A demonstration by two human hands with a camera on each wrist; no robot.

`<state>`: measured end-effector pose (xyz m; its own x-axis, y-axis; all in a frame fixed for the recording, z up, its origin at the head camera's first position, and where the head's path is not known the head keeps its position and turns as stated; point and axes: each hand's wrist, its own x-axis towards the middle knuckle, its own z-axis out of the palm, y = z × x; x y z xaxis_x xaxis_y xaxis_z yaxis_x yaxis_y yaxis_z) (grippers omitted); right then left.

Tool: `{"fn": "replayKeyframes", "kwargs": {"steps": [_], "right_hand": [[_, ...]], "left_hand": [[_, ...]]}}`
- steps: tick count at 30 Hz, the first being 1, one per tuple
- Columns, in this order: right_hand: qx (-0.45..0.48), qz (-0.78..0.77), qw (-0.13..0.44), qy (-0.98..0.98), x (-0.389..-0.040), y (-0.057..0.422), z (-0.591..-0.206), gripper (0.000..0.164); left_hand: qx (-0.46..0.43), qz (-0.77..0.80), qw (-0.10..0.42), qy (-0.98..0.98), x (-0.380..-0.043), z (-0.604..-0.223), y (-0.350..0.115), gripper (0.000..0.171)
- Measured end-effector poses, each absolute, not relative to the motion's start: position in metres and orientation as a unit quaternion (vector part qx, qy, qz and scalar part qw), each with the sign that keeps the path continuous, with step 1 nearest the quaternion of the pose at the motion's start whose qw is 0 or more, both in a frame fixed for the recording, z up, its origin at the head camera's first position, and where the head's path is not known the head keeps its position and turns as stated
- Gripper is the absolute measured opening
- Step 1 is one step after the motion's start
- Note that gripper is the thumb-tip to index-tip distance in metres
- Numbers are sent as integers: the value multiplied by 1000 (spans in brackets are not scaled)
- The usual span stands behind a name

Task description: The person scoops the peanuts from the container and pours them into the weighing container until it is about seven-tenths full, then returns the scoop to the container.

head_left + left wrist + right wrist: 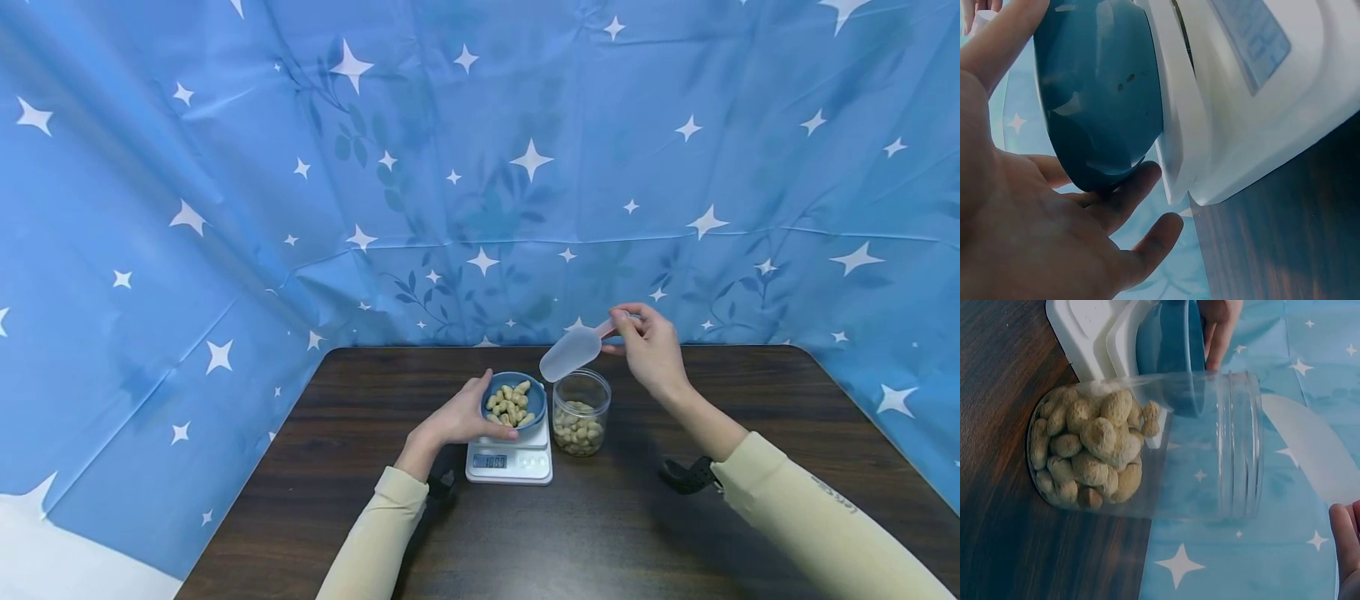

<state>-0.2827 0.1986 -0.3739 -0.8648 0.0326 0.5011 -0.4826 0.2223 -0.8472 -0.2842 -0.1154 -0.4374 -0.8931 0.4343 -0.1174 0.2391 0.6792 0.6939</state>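
Note:
In the head view, the left hand (pixel 461 414) grips a blue bowl (pixel 542 403) with its thumb and fingers spread round the side. Unshelled peanuts (pixel 508 407) lie in that bowl, which is on a white kitchen scale (pixel 528 468) with lit digits. From the left wrist, the bowl's wall (pixel 1097 94) appears close against the scale platform. Pinched by its handle in the right hand (pixel 652 350) is a translucent scoop (pixel 572 353), tilted above a clear jar (pixel 606 400). More peanuts (pixel 1097 444) fill the jar's lower part in the right wrist view.
The jar stands right beside the scale on a dark wooden table (pixel 360 433). Behind the table hangs a blue curtain (pixel 480 167) with white stars. A black wrist strap (pixel 686 476) shows at the right sleeve.

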Motion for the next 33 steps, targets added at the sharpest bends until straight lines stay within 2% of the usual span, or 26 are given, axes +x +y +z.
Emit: {"fn": "replayKeyframes", "kwargs": {"steps": [7, 23, 33], "right_hand": [[146, 598, 219, -757, -278, 207, -370, 39], [149, 564, 213, -784, -276, 219, -370, 32], [175, 523, 225, -803, -271, 217, -371, 27]], "left_hand": [[191, 350, 132, 907, -284, -437, -116, 126], [238, 343, 25, 908, -275, -425, -88, 108], [264, 332, 4, 905, -271, -424, -59, 101]]}}
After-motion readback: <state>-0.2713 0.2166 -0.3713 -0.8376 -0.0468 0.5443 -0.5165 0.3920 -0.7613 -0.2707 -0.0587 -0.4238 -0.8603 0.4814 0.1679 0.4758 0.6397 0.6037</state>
